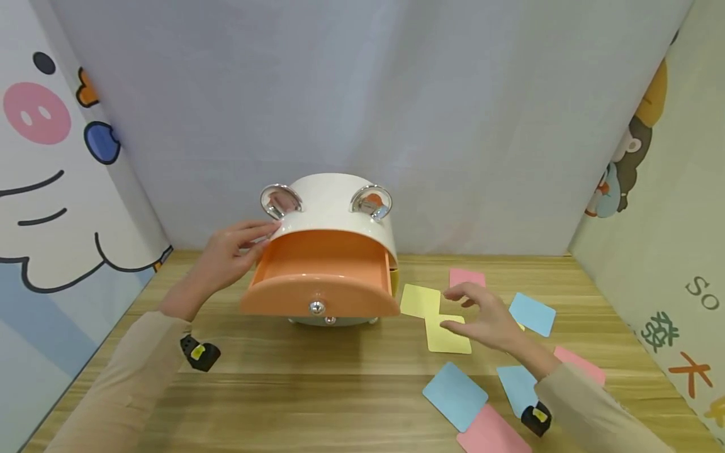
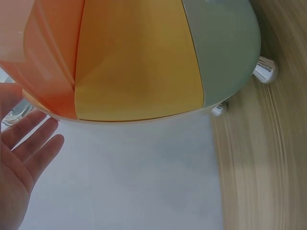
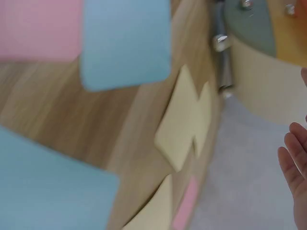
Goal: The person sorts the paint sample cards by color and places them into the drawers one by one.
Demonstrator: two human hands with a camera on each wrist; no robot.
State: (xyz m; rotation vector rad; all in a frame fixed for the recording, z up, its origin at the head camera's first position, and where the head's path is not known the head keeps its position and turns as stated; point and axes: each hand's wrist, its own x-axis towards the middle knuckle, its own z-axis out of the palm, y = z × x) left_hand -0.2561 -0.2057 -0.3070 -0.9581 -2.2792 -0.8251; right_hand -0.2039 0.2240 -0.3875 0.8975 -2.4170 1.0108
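Right sleeve (image 1: 591, 412) before pink card (image 1: 582, 365), seemingly square

Smooth, glossy plastic-looking cabinet (image 1: 328, 204) and drawer (image 1: 325, 289) — shiny metallic knob (image 1: 317, 307), matt paper notes (image 1: 455, 396), wood-grain tabletop (image 1: 317, 377)

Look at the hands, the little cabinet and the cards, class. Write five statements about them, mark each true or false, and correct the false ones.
1. The orange drawer stands open. True.
2. All the cards are blue. False: there are blue cards, pink cards and yellow cards.
3. The left hand is beside the cabinet. True.
4. The bottom drawer is yellow. False: the green drawer is lowest, with the yellow drawer above it.
5. The right hand holds no card. True.
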